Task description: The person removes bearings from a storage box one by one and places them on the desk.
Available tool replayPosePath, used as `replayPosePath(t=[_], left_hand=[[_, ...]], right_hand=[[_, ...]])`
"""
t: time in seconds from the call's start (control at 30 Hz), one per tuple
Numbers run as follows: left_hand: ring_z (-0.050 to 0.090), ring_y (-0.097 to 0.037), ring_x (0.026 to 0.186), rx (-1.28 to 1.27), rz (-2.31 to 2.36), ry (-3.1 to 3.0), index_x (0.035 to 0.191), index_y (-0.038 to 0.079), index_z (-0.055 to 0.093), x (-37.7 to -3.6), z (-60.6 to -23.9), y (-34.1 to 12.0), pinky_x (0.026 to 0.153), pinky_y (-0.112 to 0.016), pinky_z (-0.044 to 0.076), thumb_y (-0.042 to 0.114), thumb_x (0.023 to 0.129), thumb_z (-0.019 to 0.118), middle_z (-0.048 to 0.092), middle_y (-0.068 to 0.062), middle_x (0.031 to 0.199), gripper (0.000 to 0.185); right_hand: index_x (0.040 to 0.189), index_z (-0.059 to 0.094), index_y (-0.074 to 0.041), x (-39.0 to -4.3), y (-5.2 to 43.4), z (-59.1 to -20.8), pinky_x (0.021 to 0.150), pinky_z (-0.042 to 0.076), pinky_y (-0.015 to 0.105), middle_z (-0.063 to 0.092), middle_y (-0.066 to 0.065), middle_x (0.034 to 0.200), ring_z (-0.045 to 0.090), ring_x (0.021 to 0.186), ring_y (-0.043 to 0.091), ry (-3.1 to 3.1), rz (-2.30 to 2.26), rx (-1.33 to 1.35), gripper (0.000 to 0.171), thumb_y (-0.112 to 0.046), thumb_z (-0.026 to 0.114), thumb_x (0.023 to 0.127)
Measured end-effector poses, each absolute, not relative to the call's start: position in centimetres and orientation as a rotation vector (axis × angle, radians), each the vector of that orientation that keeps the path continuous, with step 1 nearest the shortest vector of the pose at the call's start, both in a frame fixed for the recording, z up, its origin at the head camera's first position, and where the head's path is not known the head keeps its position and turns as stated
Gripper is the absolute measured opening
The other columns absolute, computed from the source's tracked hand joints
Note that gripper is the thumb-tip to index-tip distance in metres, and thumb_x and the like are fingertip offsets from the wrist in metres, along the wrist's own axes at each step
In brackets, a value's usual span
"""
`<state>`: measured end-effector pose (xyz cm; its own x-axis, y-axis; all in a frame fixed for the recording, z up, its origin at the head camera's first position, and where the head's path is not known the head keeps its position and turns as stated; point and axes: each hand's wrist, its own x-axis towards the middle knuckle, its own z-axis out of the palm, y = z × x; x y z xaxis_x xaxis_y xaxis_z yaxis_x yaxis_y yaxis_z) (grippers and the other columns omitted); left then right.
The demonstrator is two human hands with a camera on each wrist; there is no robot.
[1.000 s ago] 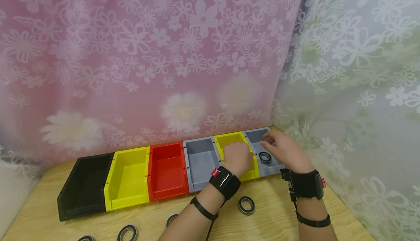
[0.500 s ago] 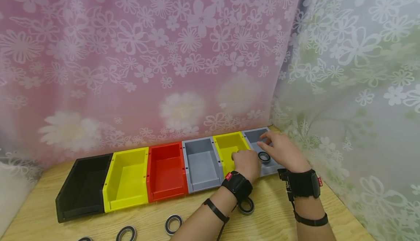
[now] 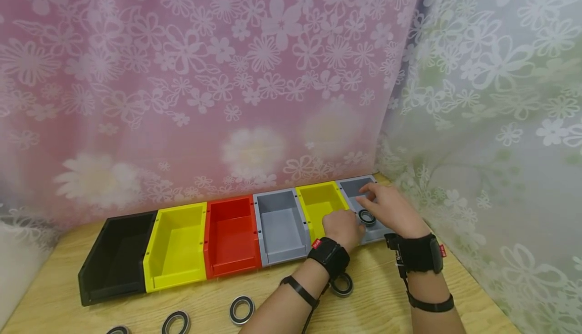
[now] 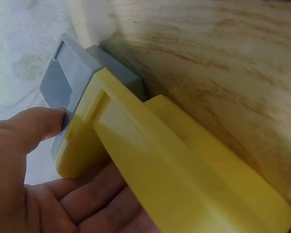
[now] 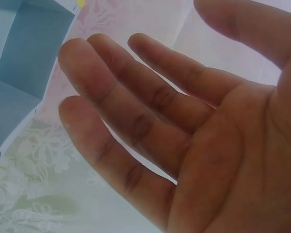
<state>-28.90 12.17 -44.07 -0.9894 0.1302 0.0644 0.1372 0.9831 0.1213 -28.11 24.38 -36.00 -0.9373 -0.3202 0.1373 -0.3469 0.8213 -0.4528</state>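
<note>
My left hand is at the front of the right-hand yellow bin. In the left wrist view its thumb lies against the grey bin and its fingers reach inside the yellow bin, so the hand grips their adjoining walls. My right hand hovers over the grey bin at the right end, fingers loosely bent and holding nothing. The right wrist view shows its fingers spread apart. A bearing with a black ring face lies inside that grey bin, beside the right thumb.
Leftward in the same row stand a grey bin, a red bin, a yellow bin and a black bin. Several bearings, including one bearing near the left forearm, lie on the wooden table. Floral curtains hang behind.
My left hand has shifted right and slightly down, from over the yellow bin to the wall it shares with the grey bin. The right hand has barely moved.
</note>
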Motion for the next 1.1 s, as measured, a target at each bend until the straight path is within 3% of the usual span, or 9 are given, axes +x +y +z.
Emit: replayPosePath(t=[0.4, 0.7, 0.97, 1.1], left_hand=[[0.054, -0.017, 0.051, -0.169, -0.236, -3.092, 0.073, 0.016, 0.072, -28.4, -44.1, 12.3, 0.051, -0.032, 0.046, 0.059, 0.093, 0.068, 0.055, 0.001, 0.058, 0.048], [0.051, -0.017, 0.048, -0.187, -0.226, -3.008, 0.063, 0.016, 0.065, -28.3, -44.4, 12.1, 0.047, -0.032, 0.042, 0.059, 0.09, 0.071, 0.051, 0.001, 0.054, 0.051], [0.052, -0.017, 0.047, -0.235, -0.265, -2.956, 0.062, 0.016, 0.065, -28.2, -44.4, 11.7, 0.044, -0.033, 0.04, 0.057, 0.091, 0.071, 0.051, 0.001, 0.054, 0.05], [0.052, -0.017, 0.048, -0.241, -0.281, -2.958, 0.061, 0.016, 0.063, -28.3, -44.4, 11.6, 0.044, -0.033, 0.04, 0.055, 0.091, 0.071, 0.051, 0.001, 0.054, 0.05]], right_hand=[[0.129, 0.062, 0.008, -29.9, 24.7, -38.4, 0.085, 0.056, 0.051, 0.066, 0.027, 0.121, 0.063, 0.111, 0.045, -3.044, 0.777, 0.497, 0.035, -0.013, 0.065, 0.101], [0.129, 0.062, 0.011, -32.1, 25.3, -41.4, 0.085, 0.055, 0.051, 0.066, 0.031, 0.122, 0.066, 0.104, 0.042, -3.17, 0.618, 0.449, 0.039, -0.012, 0.066, 0.098], [0.132, 0.061, 0.01, -32.5, 25.3, -42.6, 0.093, 0.051, 0.057, 0.064, 0.031, 0.129, 0.062, 0.116, 0.046, -3.223, 0.502, 0.377, 0.042, -0.01, 0.064, 0.095], [0.133, 0.062, 0.008, -32.6, 25.4, -43.0, 0.091, 0.052, 0.057, 0.067, 0.029, 0.124, 0.065, 0.112, 0.044, -3.238, 0.454, 0.336, 0.043, -0.011, 0.066, 0.094]])
